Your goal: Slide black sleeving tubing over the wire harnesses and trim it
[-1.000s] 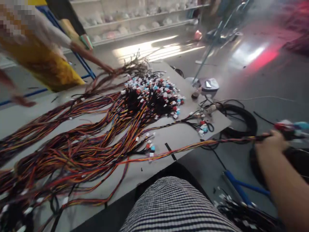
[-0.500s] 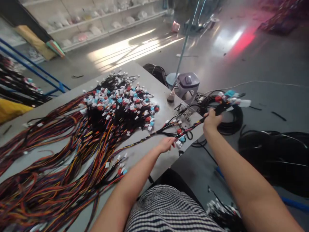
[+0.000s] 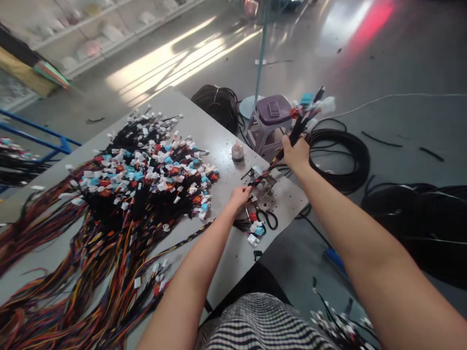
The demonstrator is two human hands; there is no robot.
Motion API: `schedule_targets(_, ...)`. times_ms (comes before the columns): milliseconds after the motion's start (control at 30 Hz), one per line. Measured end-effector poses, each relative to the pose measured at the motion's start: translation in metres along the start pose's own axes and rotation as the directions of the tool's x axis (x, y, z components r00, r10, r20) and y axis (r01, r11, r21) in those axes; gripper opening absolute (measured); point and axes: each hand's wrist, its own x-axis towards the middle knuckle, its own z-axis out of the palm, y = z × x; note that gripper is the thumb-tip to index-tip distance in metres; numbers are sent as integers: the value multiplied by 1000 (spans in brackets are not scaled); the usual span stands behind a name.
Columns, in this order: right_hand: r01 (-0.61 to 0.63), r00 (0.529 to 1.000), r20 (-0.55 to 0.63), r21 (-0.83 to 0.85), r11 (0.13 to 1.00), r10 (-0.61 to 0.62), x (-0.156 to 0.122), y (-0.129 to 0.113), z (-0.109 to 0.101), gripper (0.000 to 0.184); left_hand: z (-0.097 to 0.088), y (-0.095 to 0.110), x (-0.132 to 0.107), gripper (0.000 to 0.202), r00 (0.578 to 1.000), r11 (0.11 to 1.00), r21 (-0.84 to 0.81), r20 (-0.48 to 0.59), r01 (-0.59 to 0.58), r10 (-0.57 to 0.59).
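A wire harness [image 3: 269, 168] wrapped in black tape runs from the tabletop up to the right, held by both my hands. My left hand [image 3: 241, 195] is closed round its middle, just above the table. Farther along, my right hand [image 3: 297, 151] grips the thicker black end, past the table's edge. White, blue and red connectors [image 3: 310, 108] fan out beyond that hand. Under my left hand a branch with connectors [image 3: 256, 228] lies on the table beside black-handled scissors [image 3: 268, 218]. A small metal fixture [image 3: 268, 184] sits below the stretched harness.
Heaped harnesses with many connectors [image 3: 146, 170] cover the left of the table [image 3: 219, 131]. A small jar [image 3: 237, 151] stands near the far edge. Beyond are a purple-topped stool [image 3: 273, 109] and coils of black tubing [image 3: 339, 160] on the floor. More connectors [image 3: 343, 325] hang at lower right.
My right hand has swung up and left with the harness end, which now points more upward. My left hand has shifted slightly up and left along with it. The whole view has turned a little.
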Motion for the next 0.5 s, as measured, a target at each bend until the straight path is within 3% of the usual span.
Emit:
schedule_targets(67,12,997,80,-77,997,-6,-32,3,-15,44,-4,-1,3,17,993,981,-167,76,98,-87)
schedule_targets(133,66,974,222,-99,993,-42,-88,4,-26,36,-10,0,6,22,956,894,-372,242,249,-166)
schedule_targets(167,96,938,342,-94,991,-58,-121,4,-29,32,-14,1,8,26,927,839,-440,330,320,-181)
schedule_targets(233,171,772,631,-94,981,-74,-186,2,-26,26,-20,3,12,29,877,775,-489,450,401,-170)
schedule_targets(300,291,608,789,-118,950,-88,-232,-1,-16,33,-23,4,15,31,855,757,-501,498,420,-144)
schedule_targets(333,353,552,829,-132,926,-92,-246,-2,-11,41,-24,5,16,32,852,755,-504,504,420,-138)
schedule_targets(400,455,492,864,-153,877,-105,-254,-6,-1,51,-23,5,16,33,863,761,-505,486,407,-139)
schedule_targets(500,550,435,889,-138,824,-142,-247,-12,7,40,-17,4,12,35,905,780,-517,401,353,-144)
